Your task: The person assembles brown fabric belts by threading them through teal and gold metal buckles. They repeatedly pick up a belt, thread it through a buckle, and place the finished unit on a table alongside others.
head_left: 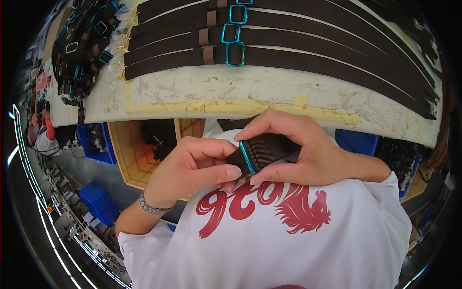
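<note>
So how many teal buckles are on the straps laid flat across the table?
4, upper centre: the nearest buckle, the second buckle behind it, the third buckle beyond, and the top buckle, cut off by the picture's edge. More may be hidden.

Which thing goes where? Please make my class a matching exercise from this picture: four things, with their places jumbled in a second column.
Things
1. Dark brown ribbed webbing strap with a teal rectangular buckle
2. Silver metal-link wristband
3. Red horse-head print
4. Row of flat dark brown straps

Places
A. On the front of the white fabric shirt
B. On the scuffed white tabletop
C. Between the left hand and the right hand
D. Around the left wrist

Pairs: 1-C; 2-D; 3-A; 4-B
</note>
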